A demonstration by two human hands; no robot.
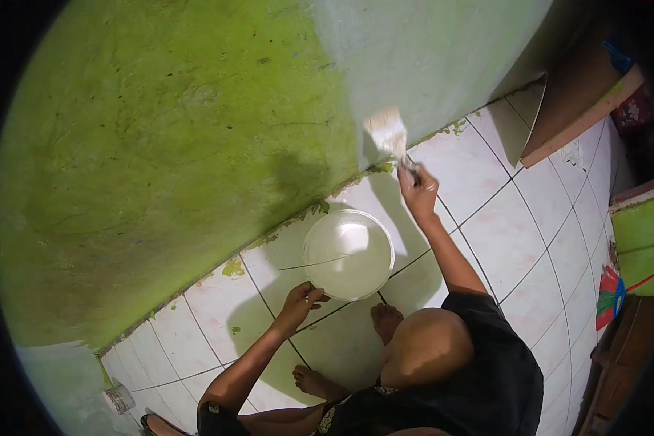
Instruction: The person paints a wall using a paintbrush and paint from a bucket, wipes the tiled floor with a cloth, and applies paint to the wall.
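Note:
My right hand (419, 188) grips the handle of a wide paintbrush (387, 131), its bristles coated white, in front of the wall near its foot. Whether the bristles touch the wall, I cannot tell. A round bucket of pale whitish paint (354, 272) stands on the floor tiles between my arms, with a thin dark stick or wire across its top. My left hand (305, 305) holds the bucket's near left rim with bent fingers. The wall (196, 136) is green and marked on the left; on the right it has a pale whitish coat.
A wooden board or panel (583, 120) leans at the upper right. A green block-like object (637, 240) and a multicoloured broom or fan-shaped item (610, 297) lie at the right edge. A small whitish container (119, 399) stands at the lower left. Flaked green paint lies along the wall's foot.

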